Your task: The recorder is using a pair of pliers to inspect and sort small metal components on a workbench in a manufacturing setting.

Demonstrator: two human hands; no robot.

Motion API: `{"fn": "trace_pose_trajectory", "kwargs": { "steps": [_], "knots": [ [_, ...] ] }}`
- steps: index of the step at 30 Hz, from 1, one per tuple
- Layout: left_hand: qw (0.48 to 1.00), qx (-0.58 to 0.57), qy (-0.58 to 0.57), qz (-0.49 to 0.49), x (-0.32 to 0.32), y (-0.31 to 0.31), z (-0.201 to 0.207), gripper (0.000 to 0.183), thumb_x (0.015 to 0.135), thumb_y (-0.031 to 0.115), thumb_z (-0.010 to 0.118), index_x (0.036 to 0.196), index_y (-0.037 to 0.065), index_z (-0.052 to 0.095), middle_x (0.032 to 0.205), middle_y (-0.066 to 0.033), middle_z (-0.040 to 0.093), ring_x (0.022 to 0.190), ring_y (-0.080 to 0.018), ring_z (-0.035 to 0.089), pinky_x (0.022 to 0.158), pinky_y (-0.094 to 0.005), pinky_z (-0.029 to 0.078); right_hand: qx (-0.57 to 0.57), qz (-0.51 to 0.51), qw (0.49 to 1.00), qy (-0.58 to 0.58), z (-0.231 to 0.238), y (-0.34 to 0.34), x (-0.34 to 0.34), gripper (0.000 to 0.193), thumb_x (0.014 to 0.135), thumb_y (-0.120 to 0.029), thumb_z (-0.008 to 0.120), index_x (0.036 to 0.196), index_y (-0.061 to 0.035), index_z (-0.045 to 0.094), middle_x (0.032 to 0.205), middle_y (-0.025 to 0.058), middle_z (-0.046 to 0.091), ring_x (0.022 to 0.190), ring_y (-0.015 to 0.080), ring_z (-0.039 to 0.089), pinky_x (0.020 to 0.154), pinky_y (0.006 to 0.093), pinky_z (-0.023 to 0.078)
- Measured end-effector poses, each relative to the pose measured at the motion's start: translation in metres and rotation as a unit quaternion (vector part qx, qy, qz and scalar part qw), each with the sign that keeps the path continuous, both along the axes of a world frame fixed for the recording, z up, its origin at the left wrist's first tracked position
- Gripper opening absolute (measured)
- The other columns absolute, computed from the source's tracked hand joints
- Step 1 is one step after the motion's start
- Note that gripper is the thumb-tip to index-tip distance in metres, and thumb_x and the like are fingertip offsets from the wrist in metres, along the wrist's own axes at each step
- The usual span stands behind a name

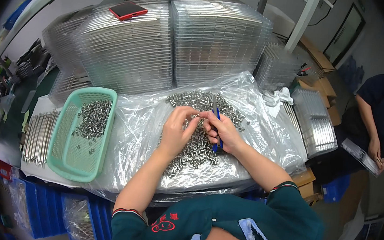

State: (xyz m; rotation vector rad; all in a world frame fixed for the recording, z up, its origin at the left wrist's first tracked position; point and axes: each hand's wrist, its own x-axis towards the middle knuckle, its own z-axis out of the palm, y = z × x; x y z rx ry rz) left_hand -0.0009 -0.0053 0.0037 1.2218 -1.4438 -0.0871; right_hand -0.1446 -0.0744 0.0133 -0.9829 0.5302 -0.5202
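Note:
My right hand [221,131] is closed around a slim blue-handled tool [217,146] with a dark, narrow front end pointing away from me; its exact kind cannot be made out. Close beside it, my left hand [178,129] has its fingers curled, thumb and forefinger brought near the right fingertips. Whatever lies between those fingertips is too small to tell. Beneath both hands spreads a pile of small shiny metal fittings [193,155], on clear plastic sheeting [129,137] over the table.
At the left, a pale green basket [57,152] holds more small metal parts, beside a row of metal rods [39,139]. Tall stacks of clear trays [214,42] rise behind, with a red-edged phone [127,11] on top. Another person [375,116] sits at the right.

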Motion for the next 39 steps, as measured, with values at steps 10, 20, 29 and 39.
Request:
{"fn": "trace_pose_trajectory", "kwargs": {
  "steps": [10,20,29,39],
  "knots": [
    [0.999,0.011,0.006,-0.031,-0.007,0.012,0.002,0.016,0.075,0.006,0.061,0.091,0.005,0.059,0.091,-0.0100,0.054,0.078,-0.0220,0.058,0.066,-0.0297,0.049,-0.060,0.005,0.998,0.012,-0.008,0.008,-0.003,0.020,0.085,-0.027,0.056,0.092,-0.0090,0.052,0.064,-0.0037,0.046,0.046,0.0021,0.041,0.036,0.0162,0.032],
    [0.999,0.011,0.008,-0.036,-0.010,0.012,-0.001,0.021,0.075,0.004,0.062,0.095,0.003,0.056,0.095,-0.0095,0.053,0.077,-0.0181,0.057,0.062,-0.0261,0.047,-0.036,0.005,0.999,-0.004,-0.008,0.009,-0.004,0.021,0.087,-0.027,0.053,0.077,-0.0086,0.050,0.061,-0.0039,0.046,0.045,0.0019,0.040,0.035,0.0163,0.033],
    [0.999,-0.015,0.006,-0.030,-0.003,-0.004,-0.003,0.016,0.075,0.004,0.062,0.090,0.004,0.057,0.093,-0.0074,0.055,0.073,-0.0150,0.055,0.056,-0.0235,0.045,0.054,0.044,0.997,-0.035,-0.007,-0.007,0.000,0.015,0.087,-0.024,0.054,0.084,-0.0100,0.049,0.062,-0.0054,0.045,0.046,0.0000,0.037,0.035,0.0143,0.029],
    [0.999,0.030,0.012,-0.028,-0.007,0.010,0.002,0.018,0.075,0.006,0.063,0.092,0.005,0.058,0.092,-0.0089,0.054,0.078,-0.0201,0.057,0.062,-0.0268,0.048,0.081,0.044,0.995,-0.041,-0.004,0.002,-0.003,0.015,0.086,-0.023,0.054,0.082,-0.0097,0.049,0.063,-0.0050,0.045,0.047,-0.0004,0.037,0.036,0.0138,0.030]
  ]
}}
